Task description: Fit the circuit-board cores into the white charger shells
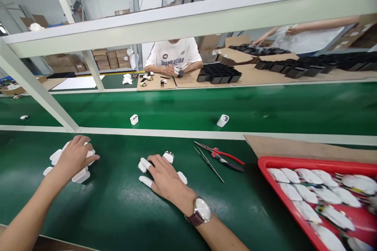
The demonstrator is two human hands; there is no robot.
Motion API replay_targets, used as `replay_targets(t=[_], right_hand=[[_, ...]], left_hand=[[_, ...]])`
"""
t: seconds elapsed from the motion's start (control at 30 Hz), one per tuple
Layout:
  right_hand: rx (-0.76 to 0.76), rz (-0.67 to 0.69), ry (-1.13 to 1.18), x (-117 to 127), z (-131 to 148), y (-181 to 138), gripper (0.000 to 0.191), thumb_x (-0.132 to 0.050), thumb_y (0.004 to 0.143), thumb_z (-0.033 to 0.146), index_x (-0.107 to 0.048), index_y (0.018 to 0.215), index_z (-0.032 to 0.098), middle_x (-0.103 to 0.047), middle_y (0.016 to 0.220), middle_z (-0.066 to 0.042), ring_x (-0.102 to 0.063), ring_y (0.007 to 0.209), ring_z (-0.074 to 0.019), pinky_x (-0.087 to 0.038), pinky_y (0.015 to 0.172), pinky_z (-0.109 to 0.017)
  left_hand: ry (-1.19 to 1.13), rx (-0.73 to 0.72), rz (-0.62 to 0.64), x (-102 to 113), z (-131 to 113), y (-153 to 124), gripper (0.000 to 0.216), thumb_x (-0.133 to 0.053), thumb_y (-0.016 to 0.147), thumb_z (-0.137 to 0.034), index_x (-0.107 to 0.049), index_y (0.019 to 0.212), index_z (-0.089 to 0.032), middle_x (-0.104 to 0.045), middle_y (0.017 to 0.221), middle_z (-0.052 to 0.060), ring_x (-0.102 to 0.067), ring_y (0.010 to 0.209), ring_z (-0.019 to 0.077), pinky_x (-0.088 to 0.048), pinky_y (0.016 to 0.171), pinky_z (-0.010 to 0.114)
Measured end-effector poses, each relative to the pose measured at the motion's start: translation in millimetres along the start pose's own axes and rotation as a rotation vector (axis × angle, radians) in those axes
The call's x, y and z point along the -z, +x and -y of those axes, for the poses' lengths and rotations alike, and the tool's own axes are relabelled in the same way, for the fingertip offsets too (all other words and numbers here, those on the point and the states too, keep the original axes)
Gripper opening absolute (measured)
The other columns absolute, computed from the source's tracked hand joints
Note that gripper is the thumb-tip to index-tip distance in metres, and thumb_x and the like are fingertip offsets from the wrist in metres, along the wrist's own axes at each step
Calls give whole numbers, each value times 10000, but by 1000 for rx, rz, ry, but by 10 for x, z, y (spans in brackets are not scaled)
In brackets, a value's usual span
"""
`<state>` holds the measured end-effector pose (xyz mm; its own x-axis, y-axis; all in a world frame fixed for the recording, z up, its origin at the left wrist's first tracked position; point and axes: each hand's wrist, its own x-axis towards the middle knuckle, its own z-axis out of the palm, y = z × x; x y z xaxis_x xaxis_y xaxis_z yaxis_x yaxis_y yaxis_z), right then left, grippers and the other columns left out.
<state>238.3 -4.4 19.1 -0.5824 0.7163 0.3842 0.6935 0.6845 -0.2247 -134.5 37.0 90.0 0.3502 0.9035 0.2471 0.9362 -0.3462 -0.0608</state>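
My left hand (73, 157) reaches over a cluster of white plastic cases (81, 175) at the left of the green bench. Its fingers and thumb curl around one white case (90, 152), which is partly hidden. My right hand (165, 176) is palm down at the middle, thumb and index finger apart, both in white finger cots. Around it lie small white-coated circuit boards: one (142, 167) by the index fingertip, another (168, 157) beyond the fingers, and a white piece (182, 177) beside the hand. A watch (202, 210) is on the right wrist.
Tweezers (209, 164) and red-and-black long-nose pliers (219, 154) lie right of my hand. A red tray (266, 160) holds several white-coated boards. Two white cases (134, 119) (223, 120) stand on the green belt (176, 106). A co-worker (175, 57) sits opposite. A frame post (38, 82) rises at left.
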Motion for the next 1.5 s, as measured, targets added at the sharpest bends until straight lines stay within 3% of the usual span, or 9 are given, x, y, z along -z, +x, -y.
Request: replay_targets(t=[0.17, 0.27, 0.4, 0.53, 0.73, 0.9, 1.13, 1.3, 1.5], right_hand=[[10, 63, 4, -105, -10, -18, 385, -624, 831, -19, -682, 1176, 143, -650, 1305, -137, -633, 1117, -288, -578, 985, -450], [-7, 3, 13, -133, -5, -35, 417, -611, 862, 21, -629, 1270, 107, -556, 1478, -179, -569, 1284, -316, -537, 1088, -472], [-120, -18, -83, -223, 97, -10, 171, -654, 964, 217, -664, 1109, 128, -641, 1156, -172, -615, 1039, -328, -591, 903, -526], [-118, -12, -108, -303, 137, -25, 217, -646, 901, 68, -655, 1112, 117, -623, 1073, -144, -594, 944, -298, -595, 840, -481], [-118, -49, -138, -340, 71, -111, 477, -623, 822, -21, -609, 1286, 88, -600, 1300, -223, -576, 1148, -363, -577, 985, -536], [-123, -190, 76, -236, 26, -76, 465, -540, 953, 61, -495, 1409, 142, -655, 1165, -157, -627, 1037, -316, -616, 871, -515], [3, -302, 256, -41, 105, -26, 560, -590, 991, 102, -429, 1518, 198, -634, 1266, -158, -625, 1160, -301, -604, 933, -493], [-35, -343, 333, -70, 88, -35, 576, -617, 994, 98, -420, 1526, 199, -654, 1256, -143, -642, 1157, -277, -593, 976, -491], [35, -328, 414, -95, 163, -50, 521, -639, 977, 83, -475, 1460, 191, -665, 1285, -149, -640, 1182, -274, -602, 972, -477]], left_hand=[[-7, -34, 24, -174, 33, -242, 397, -524, 975, -447, -714, 716, -214, -761, 1175, 176, -641, 1168, 424, -543, 984, 601], [-245, -68, 4, -198, -361, -159, 353, -543, 993, -379, -614, 686, -221, -746, 1256, 114, -700, 1093, 300, -591, 926, 443], [-478, -167, -22, -333, -960, 49, 279, -540, 1010, -267, -580, 740, -208, -748, 1151, 94, -725, 961, 214, -592, 843, 351], [-601, -212, -84, -607, -1293, 112, 279, -624, 1030, -355, -574, 800, -206, -722, 976, 77, -692, 911, 214, -577, 833, 362], [-814, -173, 52, -685, -1171, -67, 580, -880, 819, -499, -553, 1224, -242, -621, 1350, 122, -648, 1226, 285, -570, 1012, 416], [-856, -93, 183, -722, -1135, -144, 708, -792, 925, -352, -402, 1516, -335, -567, 1493, 92, -604, 1351, 287, -532, 1117, 452], [-805, -86, 5, -860, -1272, -164, 615, -759, 961, -388, -454, 1490, -318, -661, 1252, 78, -671, 1160, 279, -587, 978, 447], [-846, -99, 170, -703, -1187, -111, 777, -913, 799, -386, -502, 1452, -292, -596, 1413, 100, -656, 1218, 286, -589, 990, 404], [-848, -146, 91, -743, -1272, -109, 355, -807, 911, -396, -608, 1155, -232, -667, 1119, 61, -688, 932, 210, -578, 787, 322]])
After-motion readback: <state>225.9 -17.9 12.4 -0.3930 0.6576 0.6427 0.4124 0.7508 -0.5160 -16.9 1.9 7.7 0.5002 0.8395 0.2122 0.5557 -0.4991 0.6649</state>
